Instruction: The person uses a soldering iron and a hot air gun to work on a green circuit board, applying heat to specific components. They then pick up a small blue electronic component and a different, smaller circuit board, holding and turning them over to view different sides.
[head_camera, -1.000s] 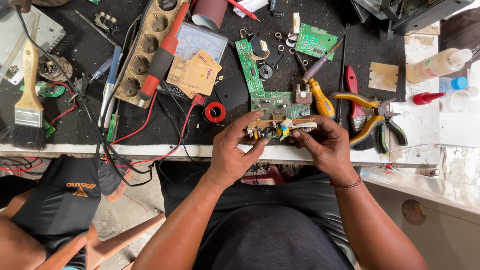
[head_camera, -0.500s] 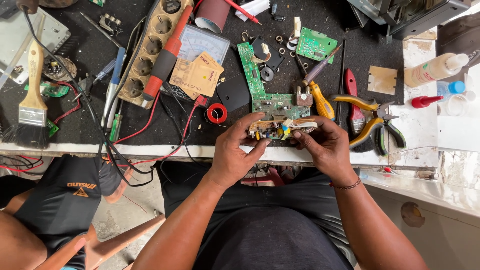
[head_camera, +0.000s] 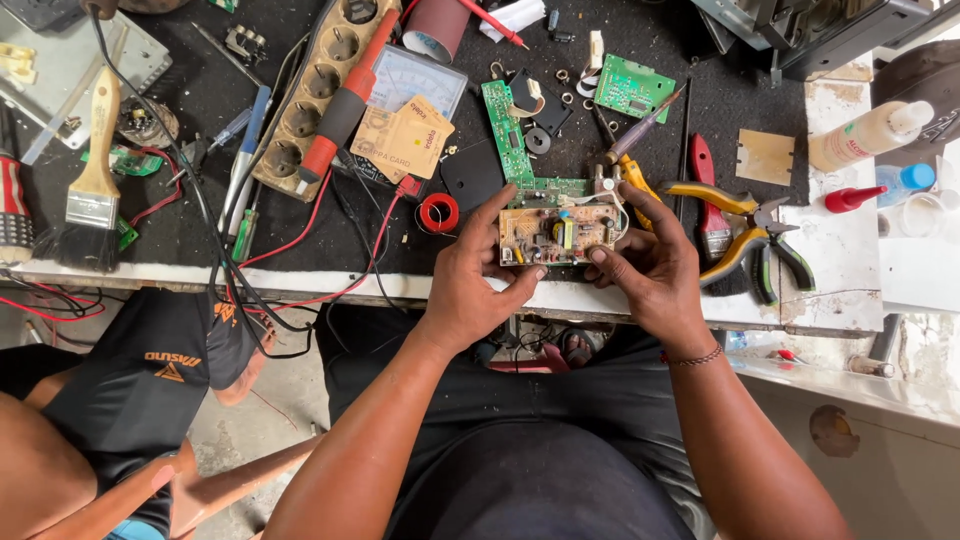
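Hands (head_camera: 560, 275) grip tan component-studded circuit board (head_camera: 556, 235)

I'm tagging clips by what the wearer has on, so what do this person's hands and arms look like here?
Both forearms are bare, with no sleeves in view and no gloves on the left hand or the right hand. The right wrist carries a thin dark beaded bracelet. I can see no rings or watch. Below the arms, the person wears dark clothing.
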